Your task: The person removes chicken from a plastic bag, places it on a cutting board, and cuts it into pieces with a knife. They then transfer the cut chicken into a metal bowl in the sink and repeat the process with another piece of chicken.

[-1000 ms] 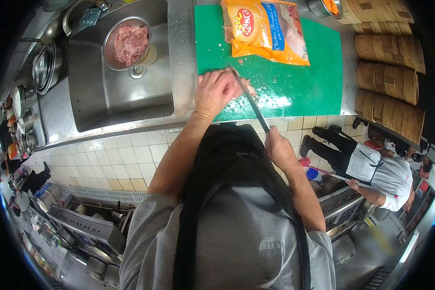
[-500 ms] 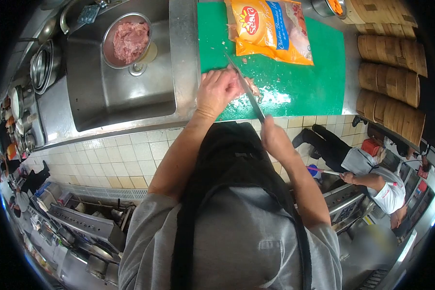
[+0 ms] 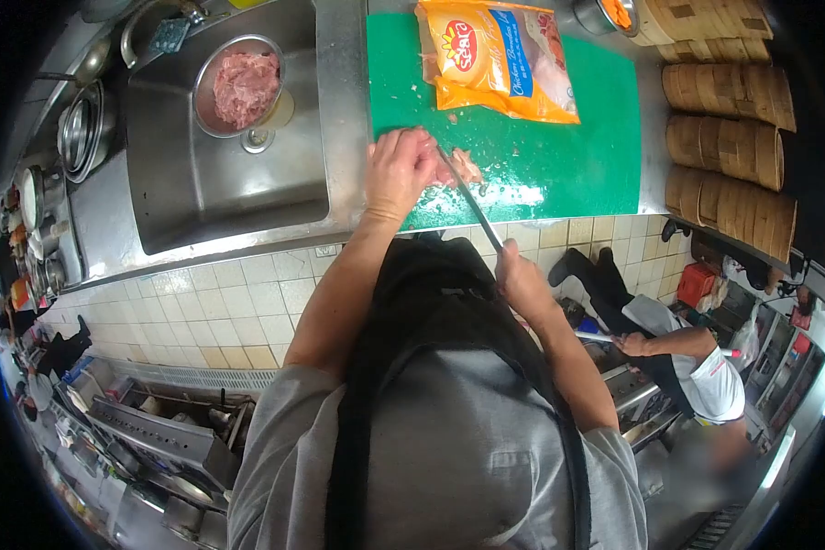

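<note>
Raw meat (image 3: 466, 167) lies in pieces near the front of the green cutting board (image 3: 577, 165). My left hand (image 3: 400, 172) rests on the meat with its fingers bent and pressed together; what lies under them is partly hidden. My right hand (image 3: 522, 280) is wrapped round the handle of a long knife (image 3: 472, 203), at the board's front edge. The blade slants up and left, its tip end beside my left fingers at the meat. An orange and clear plastic bag (image 3: 500, 64) lies on the board behind the meat.
To the left, a metal bowl of raw meat (image 3: 246, 90) sits in the steel sink (image 3: 238, 192). Bamboo steamers (image 3: 729, 142) line the right side, near a metal container with orange pieces (image 3: 617, 15). Another person (image 3: 683, 348) stands behind at the right, holding a stick.
The knife has shifted relative to the meat, its blade now just right of my left fingers. The view has moved slightly. The other person has changed posture.
</note>
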A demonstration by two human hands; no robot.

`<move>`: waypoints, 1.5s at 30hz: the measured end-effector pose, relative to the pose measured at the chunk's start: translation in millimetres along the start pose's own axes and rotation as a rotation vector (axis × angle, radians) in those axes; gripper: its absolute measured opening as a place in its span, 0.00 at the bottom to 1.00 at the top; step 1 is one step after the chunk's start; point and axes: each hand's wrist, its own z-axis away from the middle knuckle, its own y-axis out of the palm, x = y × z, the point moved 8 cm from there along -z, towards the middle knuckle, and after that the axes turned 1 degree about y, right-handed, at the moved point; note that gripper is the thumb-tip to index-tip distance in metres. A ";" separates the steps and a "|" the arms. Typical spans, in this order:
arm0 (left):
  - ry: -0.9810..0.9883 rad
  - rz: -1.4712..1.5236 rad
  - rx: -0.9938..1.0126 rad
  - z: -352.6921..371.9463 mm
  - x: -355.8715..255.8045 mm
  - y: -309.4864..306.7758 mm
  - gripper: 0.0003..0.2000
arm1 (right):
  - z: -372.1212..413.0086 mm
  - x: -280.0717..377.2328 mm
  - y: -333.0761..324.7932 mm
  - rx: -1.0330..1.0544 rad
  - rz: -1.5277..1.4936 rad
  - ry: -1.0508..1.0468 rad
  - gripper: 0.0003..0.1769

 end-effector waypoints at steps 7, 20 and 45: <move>-0.070 0.126 -0.082 -4.0 -1.1 -11.1 0.13 | -0.3 -21.5 -18.8 -0.185 -0.003 0.061 0.09; 0.027 0.076 -0.005 0.2 -1.1 -4.0 0.10 | -10.2 26.9 -37.0 -0.167 -0.028 -0.078 0.08; 0.096 -0.119 0.096 0.3 -14.8 3.6 0.09 | -1.2 2.4 -9.3 -0.005 -0.031 -0.060 0.10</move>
